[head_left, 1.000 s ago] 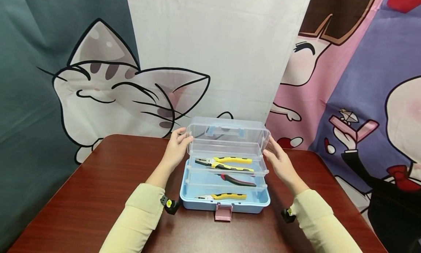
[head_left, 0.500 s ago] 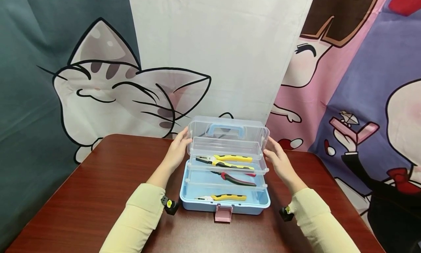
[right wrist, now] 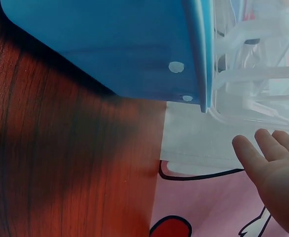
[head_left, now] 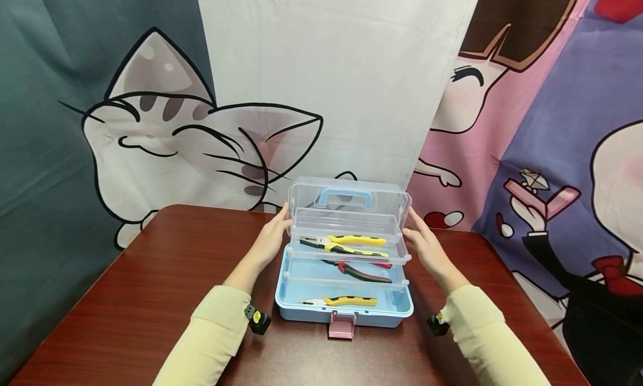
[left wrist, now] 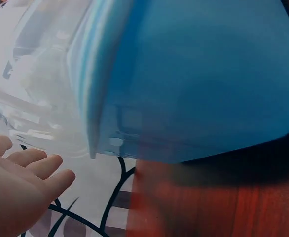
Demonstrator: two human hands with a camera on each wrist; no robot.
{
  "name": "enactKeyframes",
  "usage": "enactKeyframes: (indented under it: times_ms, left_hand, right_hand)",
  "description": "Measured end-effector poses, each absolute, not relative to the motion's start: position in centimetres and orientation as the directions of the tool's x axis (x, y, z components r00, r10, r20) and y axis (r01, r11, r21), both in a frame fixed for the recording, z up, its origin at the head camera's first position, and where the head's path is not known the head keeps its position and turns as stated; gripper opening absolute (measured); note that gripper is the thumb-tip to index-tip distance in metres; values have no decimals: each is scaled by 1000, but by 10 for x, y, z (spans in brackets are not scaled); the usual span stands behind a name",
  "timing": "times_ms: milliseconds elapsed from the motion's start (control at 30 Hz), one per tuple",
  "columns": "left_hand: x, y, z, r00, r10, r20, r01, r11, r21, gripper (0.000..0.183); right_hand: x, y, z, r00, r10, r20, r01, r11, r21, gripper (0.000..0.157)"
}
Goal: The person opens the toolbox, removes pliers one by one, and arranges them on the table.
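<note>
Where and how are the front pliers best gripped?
Probably by the yellow handle, from above and the person's right: the front pliers lie crosswise in the box, handle pointing right, and appear in front of the lower tray in the head view.

I count two yellow-and-black pliers (head_left: 356, 240) (head_left: 354, 301) and one red-and-black pair (head_left: 364, 274), three in all; one blue toolbox (head_left: 306, 314), one clear lid (head_left: 346, 203), one blue handle (head_left: 345, 191), one pink latch (head_left: 342, 326), two hands (head_left: 268, 240) (head_left: 426, 245), two wrist cameras (head_left: 258, 321) (head_left: 438, 324), and one counter (head_left: 201, 257).
</note>
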State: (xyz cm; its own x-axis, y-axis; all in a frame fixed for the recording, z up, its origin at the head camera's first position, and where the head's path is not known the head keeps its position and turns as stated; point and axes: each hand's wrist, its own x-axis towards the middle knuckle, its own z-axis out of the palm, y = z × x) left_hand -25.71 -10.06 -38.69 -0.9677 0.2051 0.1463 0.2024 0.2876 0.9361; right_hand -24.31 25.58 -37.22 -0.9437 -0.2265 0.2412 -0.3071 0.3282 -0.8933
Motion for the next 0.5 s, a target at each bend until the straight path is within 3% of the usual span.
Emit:
enactKeyframes:
  times_ms: [233, 500]
  left_hand:
    - [-257, -103, -390, -968, 218, 124, 180, 262, 948, 51]
    - [-254, -106, -401, -968, 252, 11, 47, 140, 989, 51]
  right_hand:
    - [-249, 257, -374, -956, -246, 162, -244, 349, -905, 59]
    - [-249, 258, -385, -954, -296, 47, -143, 312, -939, 58]
